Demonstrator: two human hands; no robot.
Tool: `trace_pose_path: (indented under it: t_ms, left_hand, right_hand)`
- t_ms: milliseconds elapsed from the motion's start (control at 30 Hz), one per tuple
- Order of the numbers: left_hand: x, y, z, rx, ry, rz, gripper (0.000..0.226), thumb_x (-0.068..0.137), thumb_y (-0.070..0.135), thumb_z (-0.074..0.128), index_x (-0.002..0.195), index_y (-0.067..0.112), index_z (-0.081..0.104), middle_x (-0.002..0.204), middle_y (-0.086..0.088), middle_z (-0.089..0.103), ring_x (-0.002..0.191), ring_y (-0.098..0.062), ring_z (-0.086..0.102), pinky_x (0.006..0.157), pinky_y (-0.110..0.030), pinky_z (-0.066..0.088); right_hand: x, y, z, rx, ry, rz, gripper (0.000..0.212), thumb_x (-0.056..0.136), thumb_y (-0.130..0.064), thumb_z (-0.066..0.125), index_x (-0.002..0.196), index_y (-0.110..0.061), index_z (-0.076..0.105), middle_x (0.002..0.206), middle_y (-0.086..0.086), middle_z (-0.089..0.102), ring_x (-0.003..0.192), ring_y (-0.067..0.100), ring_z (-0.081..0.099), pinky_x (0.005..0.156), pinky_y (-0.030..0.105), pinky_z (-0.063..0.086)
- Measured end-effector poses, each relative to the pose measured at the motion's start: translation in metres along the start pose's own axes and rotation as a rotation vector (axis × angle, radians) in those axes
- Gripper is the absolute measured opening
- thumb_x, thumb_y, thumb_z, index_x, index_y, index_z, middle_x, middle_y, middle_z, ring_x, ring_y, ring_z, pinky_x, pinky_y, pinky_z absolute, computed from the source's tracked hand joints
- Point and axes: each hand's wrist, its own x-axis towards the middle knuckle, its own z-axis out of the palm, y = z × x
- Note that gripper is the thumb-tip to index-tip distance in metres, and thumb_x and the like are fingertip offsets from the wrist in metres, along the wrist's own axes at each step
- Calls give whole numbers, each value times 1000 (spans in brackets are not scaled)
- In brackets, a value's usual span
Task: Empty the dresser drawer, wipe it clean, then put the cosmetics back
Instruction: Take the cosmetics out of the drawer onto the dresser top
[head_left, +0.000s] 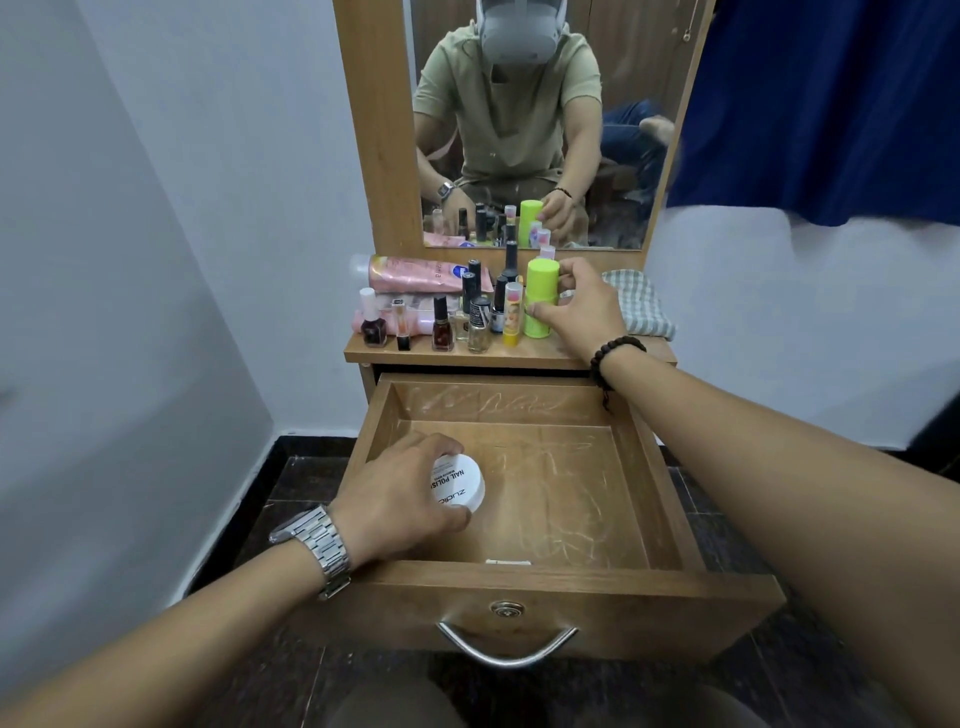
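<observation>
The left hand (395, 493) has its grip around a white jar (460, 488) inside the open drawer (571, 579); the right hand (576, 306) grasps an upright green bottle (540, 299) on the tabletop (467, 356) among nail polish bottles (441, 325).

We saw the left hand (395, 488) gripping a white round jar (460, 486) inside the open drawer (670, 467), near its left wall. The right hand (582, 306) held an upright lime-green bottle (540, 296) on the dresser top (467, 356), beside the nail polish bottles (441, 322). A checked cloth (641, 306) lay just right of that hand.
</observation>
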Motion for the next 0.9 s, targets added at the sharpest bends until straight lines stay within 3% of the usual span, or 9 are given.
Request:
trace_pose_path:
  t_ms: [100,200,300,367,467,533,600,767,900]
  left_hand:
    - [0,4,0,-6,2,18,68,72,45,73,132,31,45,125,11,48,112,-10,51,95,-30,44]
    - [-2,10,-2,-15,24,33,69,72,45,74,133,31,44,128,12,47,113,-9,51,94,-30,45]
    - [-1,16,-4,-34,72,44,76,70,43,75,136,30,39,127,8,48,114,-13,51,94,-30,45]
    - [-1,23,-5,-52,114,61,82,69,41,76,139,30,34,132,6,46,117,-15,50,94,-28,44]
    - [-1,36,-7,-51,190,108,85,70,40,75,142,29,30,138,6,42,122,-13,46,92,-25,41]
    - [0,43,-6,-51,233,142,84,71,40,73,142,29,29,137,6,43,122,-12,46,95,-28,42]
    - [0,50,-4,-67,256,171,85,70,40,73,142,30,30,134,6,45,122,-14,47,96,-34,44]
    - [1,64,-2,-51,311,255,85,71,38,71,144,31,28,133,8,46,120,-15,48,95,-38,46]
    - [0,64,-6,-49,331,254,80,82,38,66,148,29,22,140,7,40,123,-13,46,97,-34,46]
  right_hand:
    - [-2,-1,-1,18,-5,0,49,80,-28,76,121,-16,52,102,-7,56,89,9,54,78,24,46]
    - [-12,-3,-11,46,149,-49,38,87,-36,64,119,-20,51,105,-10,56,93,8,54,79,26,46]
    - [-33,-10,-26,133,232,-41,24,93,-26,53,116,-18,53,105,-9,57,88,5,55,77,21,48]
    - [-53,-10,-33,132,46,1,18,96,-25,51,113,-20,55,101,-8,60,80,2,57,68,14,47]
    - [-93,-9,-39,57,-371,56,21,94,-38,53,111,-26,54,93,-2,68,75,10,67,69,30,56]
    - [-112,-8,-41,15,-501,49,30,91,-45,56,114,-28,52,93,-5,68,72,10,69,65,31,56]
    - [-122,-9,-42,53,-559,89,35,89,-43,60,118,-25,49,96,-4,68,74,14,70,62,31,56]
    - [-122,-16,-49,349,-643,284,32,93,-12,60,121,-13,46,93,11,66,66,18,64,53,23,50]
    - [-105,-7,-60,379,-468,401,29,93,-8,58,121,-10,48,104,22,68,63,17,65,51,22,53]
